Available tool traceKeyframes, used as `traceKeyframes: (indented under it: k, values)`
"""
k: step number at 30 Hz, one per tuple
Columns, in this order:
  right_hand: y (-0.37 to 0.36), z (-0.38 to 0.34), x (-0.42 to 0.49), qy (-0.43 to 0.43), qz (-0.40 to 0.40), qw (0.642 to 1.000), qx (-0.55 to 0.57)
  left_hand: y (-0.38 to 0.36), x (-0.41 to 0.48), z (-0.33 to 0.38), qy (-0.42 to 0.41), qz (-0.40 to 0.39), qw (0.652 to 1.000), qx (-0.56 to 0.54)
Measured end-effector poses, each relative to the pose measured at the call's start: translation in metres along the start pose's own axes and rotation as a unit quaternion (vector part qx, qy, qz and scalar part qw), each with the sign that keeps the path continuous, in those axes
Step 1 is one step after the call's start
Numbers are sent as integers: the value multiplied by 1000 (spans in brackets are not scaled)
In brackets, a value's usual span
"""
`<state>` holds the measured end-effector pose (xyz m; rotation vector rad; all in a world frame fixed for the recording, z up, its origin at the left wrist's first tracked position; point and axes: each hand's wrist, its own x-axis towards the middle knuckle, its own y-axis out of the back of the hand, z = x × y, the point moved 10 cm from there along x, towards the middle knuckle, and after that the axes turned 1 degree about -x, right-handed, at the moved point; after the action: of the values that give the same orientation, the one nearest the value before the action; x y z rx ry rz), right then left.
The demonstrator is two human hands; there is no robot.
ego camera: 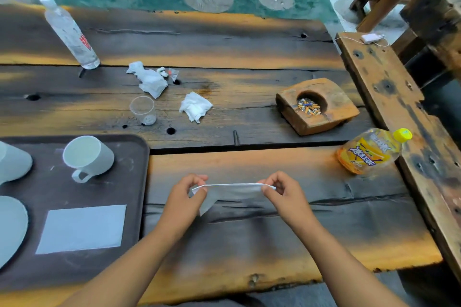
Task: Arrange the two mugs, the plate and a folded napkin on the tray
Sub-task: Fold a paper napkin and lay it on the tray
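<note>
We see the tray (139, 147) well left of our fingers, already holding two mugs — one cut off at the frame edge (12, 162), one whole (87, 154) — the plate (10, 227) and a flat napkin (82, 228). Left hand (185, 194) fingers pinch the left corner of a second napkin (232, 193), right hand (282, 192) fingers pinch its right corner, held just above the counter (249, 244). Risks, we judge: thin paper tearing if pulled taut, an uneven fold, or a corner slipping free.
</note>
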<state>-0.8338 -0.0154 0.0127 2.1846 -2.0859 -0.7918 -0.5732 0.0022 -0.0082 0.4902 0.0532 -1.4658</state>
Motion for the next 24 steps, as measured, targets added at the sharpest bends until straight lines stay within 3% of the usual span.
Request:
traceKeyframes:
  k: [7,11,19,24]
  values:
    - [-61,-56,-12,21,-17,998,49,81,-17,29,-12,14,998,-56]
    - [-105,-74,-17,-19,-21,991,129,123,-21,20,12,15,996,-89]
    - [-220,-63,-43,-149,-91,958,226,200,-29,-55,132,59,978,-151]
    - [-280,-57,-55,-181,-133,935,276,222,-43,-93,200,-2,939,-281]
